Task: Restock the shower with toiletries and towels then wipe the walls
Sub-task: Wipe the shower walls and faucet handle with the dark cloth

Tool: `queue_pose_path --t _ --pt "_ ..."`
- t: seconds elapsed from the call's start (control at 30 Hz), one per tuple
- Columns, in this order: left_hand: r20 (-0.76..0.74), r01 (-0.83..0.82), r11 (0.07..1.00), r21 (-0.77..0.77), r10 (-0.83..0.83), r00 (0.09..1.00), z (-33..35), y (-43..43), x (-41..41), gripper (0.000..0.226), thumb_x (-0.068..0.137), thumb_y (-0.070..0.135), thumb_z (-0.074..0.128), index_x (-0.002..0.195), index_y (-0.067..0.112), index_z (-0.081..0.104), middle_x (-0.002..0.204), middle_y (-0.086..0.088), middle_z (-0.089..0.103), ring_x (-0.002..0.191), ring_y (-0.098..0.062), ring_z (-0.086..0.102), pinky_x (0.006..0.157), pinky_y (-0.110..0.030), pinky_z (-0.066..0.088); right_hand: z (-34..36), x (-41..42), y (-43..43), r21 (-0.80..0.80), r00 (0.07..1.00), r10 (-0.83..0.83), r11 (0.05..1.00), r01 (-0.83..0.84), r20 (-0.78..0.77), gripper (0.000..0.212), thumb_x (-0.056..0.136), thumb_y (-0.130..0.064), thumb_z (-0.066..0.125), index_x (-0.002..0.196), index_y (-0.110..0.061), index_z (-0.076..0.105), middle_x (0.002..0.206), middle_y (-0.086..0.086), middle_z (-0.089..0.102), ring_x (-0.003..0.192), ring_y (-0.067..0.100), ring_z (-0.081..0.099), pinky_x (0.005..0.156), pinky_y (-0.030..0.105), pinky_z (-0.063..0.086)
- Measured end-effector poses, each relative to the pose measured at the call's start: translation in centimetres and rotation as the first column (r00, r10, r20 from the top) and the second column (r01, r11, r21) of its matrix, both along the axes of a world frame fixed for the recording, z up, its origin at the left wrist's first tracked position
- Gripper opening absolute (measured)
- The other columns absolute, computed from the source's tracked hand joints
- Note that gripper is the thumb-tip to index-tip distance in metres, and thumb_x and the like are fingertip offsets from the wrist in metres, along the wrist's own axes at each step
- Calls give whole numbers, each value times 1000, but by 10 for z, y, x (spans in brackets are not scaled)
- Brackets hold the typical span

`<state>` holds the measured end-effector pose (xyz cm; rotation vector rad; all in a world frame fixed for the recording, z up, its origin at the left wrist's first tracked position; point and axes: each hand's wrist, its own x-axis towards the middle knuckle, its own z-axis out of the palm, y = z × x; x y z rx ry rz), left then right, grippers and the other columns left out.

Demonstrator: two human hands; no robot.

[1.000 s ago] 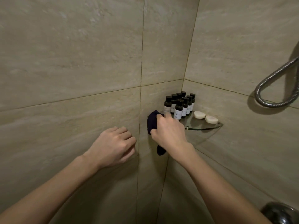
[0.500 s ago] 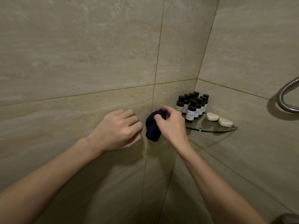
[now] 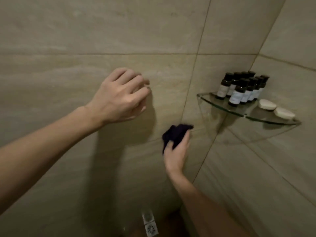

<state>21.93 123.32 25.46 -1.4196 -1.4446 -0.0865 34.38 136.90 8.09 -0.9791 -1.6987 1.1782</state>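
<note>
The left hand (image 3: 119,98) sits at about ten o'clock of the view. Its fingers are curled under, holding nothing, with the fingertips against the beige tiled wall (image 3: 51,74). At five o'clock from it, the right hand (image 3: 176,155) reaches up from below. Thumb and fingers are clamped round a dark cloth (image 3: 177,134), which is pressed to the wall just left of the vertical grout line. The cloth is bunched; its long axis runs from eight to two o'clock, and the free end points at two o'clock toward the shelf. A floor drain (image 3: 151,228) lies at six o'clock, blurred. At two o'clock from the cloth, and apart from it, a glass corner shelf (image 3: 220,106) juts out of the corner. It carries a tight cluster of small dark bottles (image 3: 236,95), upright with pale labels. Two pale soap bars (image 3: 267,104) lie side by side to the right of the bottles. Nothing stands between the cloth and the wall.
</note>
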Motion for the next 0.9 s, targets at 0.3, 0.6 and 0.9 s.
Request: queue_pose_path --t 0.3,0.6,0.9 --pt "-44 -353 926 -131 350 936 -65 -67 -10 59 95 21 47 152 6 41 161 -17 33 149 -34 32 120 -52 30 19 -35 -20 534 996 -26 843 68 -86 73 93 -7 55 158 -7 21 132 19 46 107 25 51 89 29 45" --pt "-47 -492 834 -250 497 867 -122 -100 -10 70 98 26 41 159 2 17 166 -16 16 154 -34 16 125 -53 15 -171 3 -47 389 560 446 420 -820 698 77 74 15 67 143 -16 51 105 10 51 95 27 54 69 40 58" --pt "-62 -405 898 -174 400 914 -124 -101 -29 66 100 30 50 157 3 29 163 -14 28 151 -30 26 125 -47 15 -71 -6 -20 74 986 90 994 -80 -138 46 91 1 57 132 -18 53 125 -5 55 112 -5 53 98 15 46"
